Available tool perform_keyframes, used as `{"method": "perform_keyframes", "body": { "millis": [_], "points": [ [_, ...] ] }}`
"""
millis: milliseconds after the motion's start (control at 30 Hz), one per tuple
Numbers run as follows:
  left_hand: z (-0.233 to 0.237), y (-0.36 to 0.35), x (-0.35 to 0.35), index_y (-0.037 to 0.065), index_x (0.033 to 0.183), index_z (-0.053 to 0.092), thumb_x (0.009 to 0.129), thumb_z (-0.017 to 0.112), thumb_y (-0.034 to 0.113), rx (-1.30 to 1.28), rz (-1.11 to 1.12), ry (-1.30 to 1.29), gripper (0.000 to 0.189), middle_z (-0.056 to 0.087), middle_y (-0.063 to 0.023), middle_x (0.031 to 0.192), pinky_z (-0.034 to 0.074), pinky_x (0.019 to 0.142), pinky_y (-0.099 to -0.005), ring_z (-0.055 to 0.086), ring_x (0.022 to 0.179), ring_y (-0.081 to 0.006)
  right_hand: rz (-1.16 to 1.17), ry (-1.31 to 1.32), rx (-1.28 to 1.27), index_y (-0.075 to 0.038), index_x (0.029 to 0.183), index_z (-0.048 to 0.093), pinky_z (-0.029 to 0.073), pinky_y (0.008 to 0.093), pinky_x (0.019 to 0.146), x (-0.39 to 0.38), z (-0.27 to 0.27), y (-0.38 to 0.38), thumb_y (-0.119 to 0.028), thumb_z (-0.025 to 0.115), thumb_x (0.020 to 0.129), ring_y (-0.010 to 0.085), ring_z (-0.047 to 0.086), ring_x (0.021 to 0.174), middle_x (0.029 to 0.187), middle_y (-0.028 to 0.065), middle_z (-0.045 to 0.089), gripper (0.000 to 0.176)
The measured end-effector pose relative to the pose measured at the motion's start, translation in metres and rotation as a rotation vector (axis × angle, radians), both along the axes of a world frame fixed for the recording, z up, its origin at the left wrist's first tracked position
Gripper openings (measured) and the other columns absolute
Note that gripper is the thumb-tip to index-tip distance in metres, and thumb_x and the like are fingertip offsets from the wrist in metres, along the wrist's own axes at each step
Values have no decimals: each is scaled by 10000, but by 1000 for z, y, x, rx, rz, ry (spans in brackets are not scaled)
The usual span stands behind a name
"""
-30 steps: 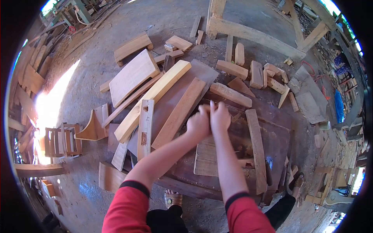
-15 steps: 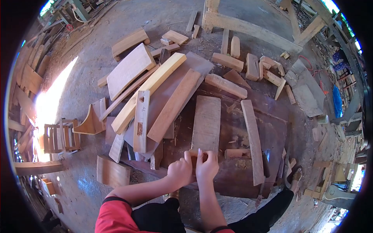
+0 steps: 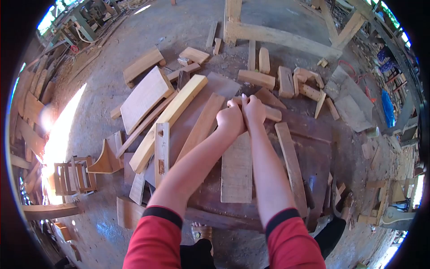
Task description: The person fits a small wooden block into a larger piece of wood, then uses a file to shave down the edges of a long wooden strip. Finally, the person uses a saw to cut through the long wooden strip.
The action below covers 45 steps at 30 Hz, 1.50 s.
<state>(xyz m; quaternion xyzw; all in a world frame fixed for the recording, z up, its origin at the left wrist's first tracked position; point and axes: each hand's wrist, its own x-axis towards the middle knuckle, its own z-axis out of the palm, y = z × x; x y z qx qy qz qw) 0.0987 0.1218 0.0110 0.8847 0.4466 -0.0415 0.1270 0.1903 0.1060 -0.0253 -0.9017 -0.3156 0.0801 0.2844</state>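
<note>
The left hand point(image 3: 230, 120) and right hand point(image 3: 254, 110) have moved out to the far end of the flat board point(image 3: 236, 175) lying on the brown panel point(image 3: 313, 148), fingers curled in, any grip hidden, leaving its near part uncovered.

Left hand point(image 3: 230, 119) and right hand point(image 3: 254, 111): bare. Rearward of the grip: short red fabric sleeves point(image 3: 154, 240), each terminating in a black cuff band point(image 3: 166, 214); black trousers point(image 3: 197, 256); tan strapped sandal point(image 3: 204, 232) with small round emblem point(image 3: 197, 234).
</note>
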Motion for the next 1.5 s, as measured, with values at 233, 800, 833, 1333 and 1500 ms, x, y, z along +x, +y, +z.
{"method": "perform_keyframes", "body": {
  "millis": [233,800,833,1333,1500],
  "points": [
    [22,-124,-121,-165,1190,247,638,695,467,-306,-188,144,951,631,-130,695,519,537,-332,648,631,-257,8,-26,158,-74,730,523,453,417,557,-121,3,-162,-302,587,810,324,568,648,714,113,548,249],
    [-15,6,7,-84,1027,383,800,546,285,-122,-66,2,463,639,-199,773,524,591,-369,652,728,-301,-46,-10,-54,-70,835,549,481,433,669,6,-2,-9,-431,519,830,330,597,809,878,144,601,362],
    [-9,0,-2,-88,1038,378,791,560,307,-133,-72,-33,501,637,-198,765,523,592,-376,650,726,-307,30,-3,5,-69,839,542,477,431,663,1,7,-20,-425,529,827,331,596,790,871,145,599,357],
    [-5,-168,-152,-90,1004,361,766,567,210,-434,-247,-4,435,592,-181,607,500,471,-393,615,543,-322,-17,43,89,-104,867,516,474,418,556,-148,-7,-217,-386,591,797,336,585,690,839,103,557,301],
    [-39,-67,-62,-77,995,382,767,482,66,-226,-123,-189,288,614,-203,708,519,545,-399,636,653,-337,94,-37,103,-107,899,528,486,439,607,-45,-32,-92,-433,553,803,341,595,743,846,119,572,340]
  ]
}}
